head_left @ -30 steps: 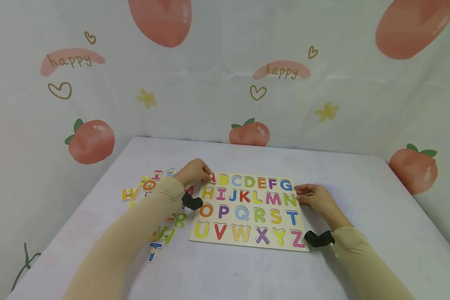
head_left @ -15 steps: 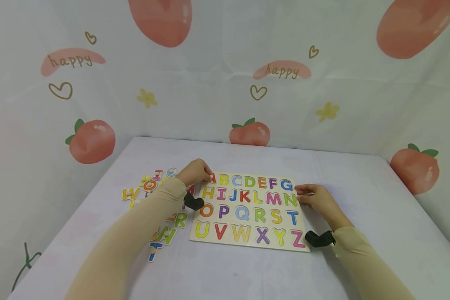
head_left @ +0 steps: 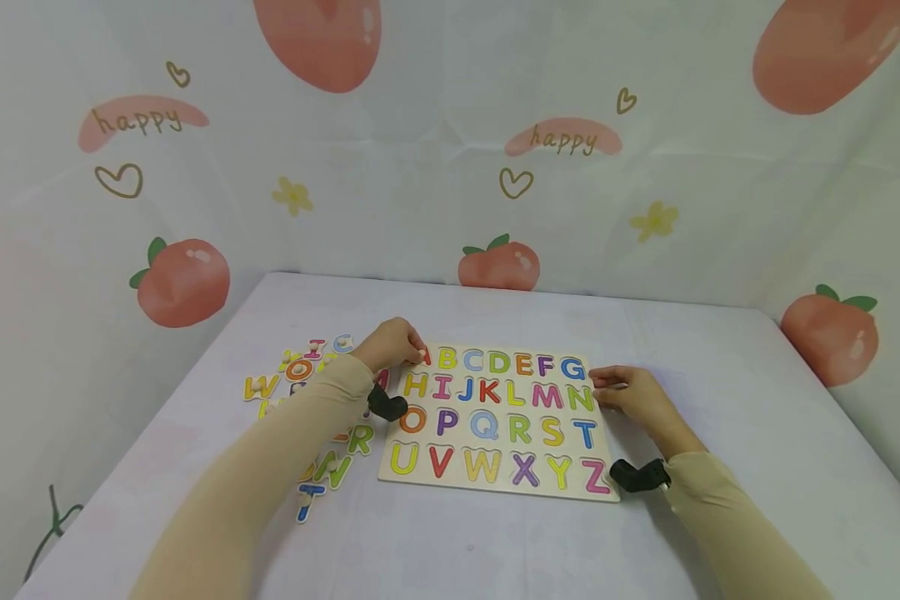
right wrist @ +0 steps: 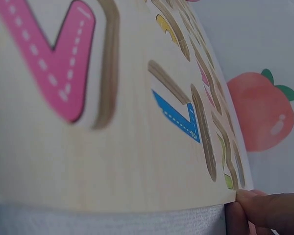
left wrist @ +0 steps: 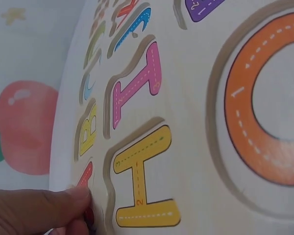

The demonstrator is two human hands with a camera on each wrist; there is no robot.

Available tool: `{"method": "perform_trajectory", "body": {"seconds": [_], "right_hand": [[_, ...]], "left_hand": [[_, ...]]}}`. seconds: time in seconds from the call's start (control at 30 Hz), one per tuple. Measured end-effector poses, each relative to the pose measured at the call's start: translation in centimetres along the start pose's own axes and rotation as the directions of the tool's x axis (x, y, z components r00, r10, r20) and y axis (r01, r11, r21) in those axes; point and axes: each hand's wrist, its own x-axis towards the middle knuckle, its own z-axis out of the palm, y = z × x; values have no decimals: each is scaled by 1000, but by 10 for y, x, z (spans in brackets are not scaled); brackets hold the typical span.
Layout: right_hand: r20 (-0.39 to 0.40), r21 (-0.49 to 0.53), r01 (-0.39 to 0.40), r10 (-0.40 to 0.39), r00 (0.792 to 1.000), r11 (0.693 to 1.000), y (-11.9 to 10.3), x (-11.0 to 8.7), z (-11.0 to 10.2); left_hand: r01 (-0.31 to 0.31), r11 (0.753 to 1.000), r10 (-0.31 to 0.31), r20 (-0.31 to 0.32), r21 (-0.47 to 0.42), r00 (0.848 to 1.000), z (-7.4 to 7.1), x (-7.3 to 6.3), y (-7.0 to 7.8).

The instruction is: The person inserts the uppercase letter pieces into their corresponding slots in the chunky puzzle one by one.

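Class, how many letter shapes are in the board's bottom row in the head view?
6, left to right along the near edge of the board: U, V, W, X, Y and Z. All show fully; none is hidden.

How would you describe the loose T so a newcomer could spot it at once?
On the table, find the letter board, then the loose letters to its left. At their near end lies the T. It is knobbed and blue, whereas the N just beyond is green.

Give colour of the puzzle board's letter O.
Letter O is orange with white dashes; clearest in left wrist view.
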Motion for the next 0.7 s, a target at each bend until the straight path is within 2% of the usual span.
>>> {"method": "perform_trajectory", "body": {"seconds": [0.1,0.27,0.57,0.7], "right_hand": [[-3,-1,1,-1,1000,1000,1,0,0],[-5,8,6,-6,1000,1000,2,1,0],[-4,18,14,-14,1000,1000,1,-2,-1],[0,16,14,-14,1000,1000,2,-1,-1]], "left_hand": [[-15,1000,15,-7,-5,1000,-3,-3,-1],[-23,997,22,-10,-67,1000,-13,-7,-7],[-105,974,106,-8,-203,994,-43,-19,-26],[-132,966,129,-29,-221,991,-55,-30,-36]]}}
